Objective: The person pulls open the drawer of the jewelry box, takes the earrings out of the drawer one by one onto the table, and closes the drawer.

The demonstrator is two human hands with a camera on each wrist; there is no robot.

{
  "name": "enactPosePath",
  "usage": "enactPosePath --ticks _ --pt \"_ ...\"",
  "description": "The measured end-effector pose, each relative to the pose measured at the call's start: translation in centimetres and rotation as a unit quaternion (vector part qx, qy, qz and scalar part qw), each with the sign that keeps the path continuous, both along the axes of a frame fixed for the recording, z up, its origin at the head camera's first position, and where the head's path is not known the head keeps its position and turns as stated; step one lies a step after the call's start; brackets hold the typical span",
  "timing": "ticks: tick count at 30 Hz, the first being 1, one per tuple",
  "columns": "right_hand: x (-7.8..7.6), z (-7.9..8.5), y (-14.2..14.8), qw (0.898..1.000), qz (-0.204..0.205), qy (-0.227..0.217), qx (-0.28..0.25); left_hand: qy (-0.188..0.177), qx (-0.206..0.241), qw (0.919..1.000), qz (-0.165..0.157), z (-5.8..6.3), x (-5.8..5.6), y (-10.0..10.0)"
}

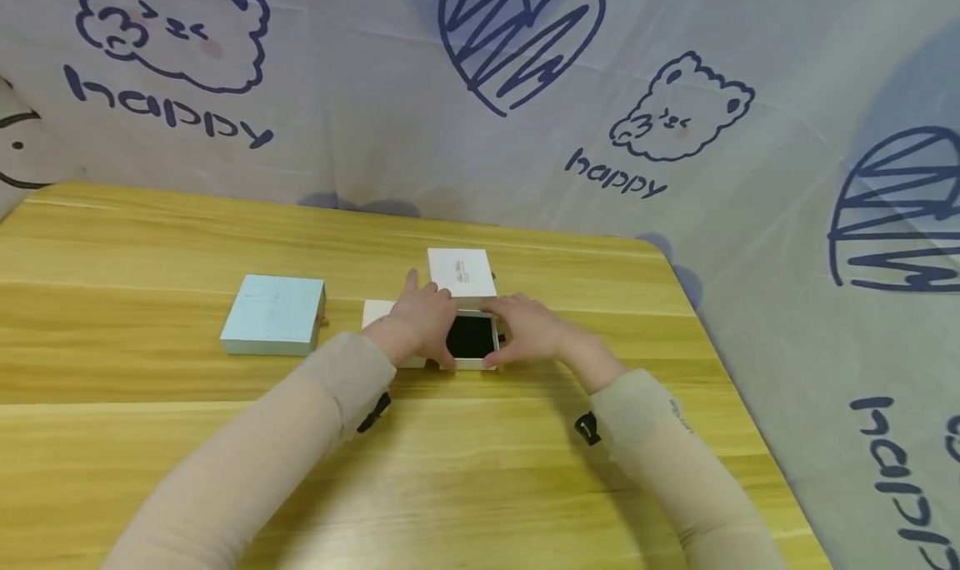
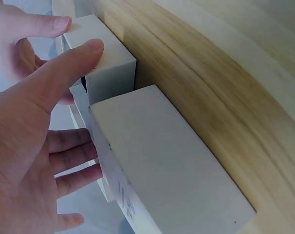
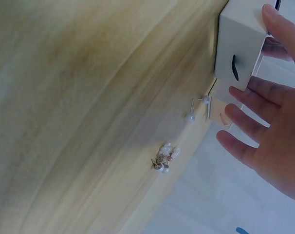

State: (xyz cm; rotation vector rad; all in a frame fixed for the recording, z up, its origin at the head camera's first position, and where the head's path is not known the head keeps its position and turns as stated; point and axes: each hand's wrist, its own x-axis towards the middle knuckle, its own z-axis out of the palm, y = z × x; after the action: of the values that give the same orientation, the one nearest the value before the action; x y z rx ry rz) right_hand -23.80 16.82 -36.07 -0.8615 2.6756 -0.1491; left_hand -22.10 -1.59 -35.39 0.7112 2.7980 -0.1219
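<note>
A small open white box (image 1: pixel 471 364) with a black lining (image 1: pixel 470 337) and a dark pull tab on its right side lies between both hands. My left hand (image 1: pixel 426 316) holds its left part, thumb on the near wall, index finger reaching behind. From the right, my right hand (image 1: pixel 531 328) grips the other end, with its thumb on the near wall and a finger at the far edge. Close against it on the left is a second white box (image 2: pixel 152 141), partly covered by my left hand in the head view. Just behind stands a printed white box (image 1: pixel 461 272).
To the left on the wooden table (image 1: pixel 480 470) sits a light blue box (image 1: pixel 272 312) with a small tab. In the right wrist view, a small pile of jewelry (image 3: pixel 164 157) and pearl-ended pieces (image 3: pixel 191 117) lie on the wood. A printed cloth (image 1: pixel 360 78) hangs behind the table.
</note>
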Motion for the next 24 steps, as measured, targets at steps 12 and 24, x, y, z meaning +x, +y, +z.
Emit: enactPosePath --ticks 12,24 --pt "0.0 -0.1 -0.2 1.000 -0.004 -0.006 -0.006 0.003 0.033 0.9994 -0.011 1.4 0.3 -3.6" --pt "0.1 -0.3 0.1 1.000 0.002 -0.013 0.008 -0.051 -0.011 0.9977 0.042 1.1 0.9 -6.2"
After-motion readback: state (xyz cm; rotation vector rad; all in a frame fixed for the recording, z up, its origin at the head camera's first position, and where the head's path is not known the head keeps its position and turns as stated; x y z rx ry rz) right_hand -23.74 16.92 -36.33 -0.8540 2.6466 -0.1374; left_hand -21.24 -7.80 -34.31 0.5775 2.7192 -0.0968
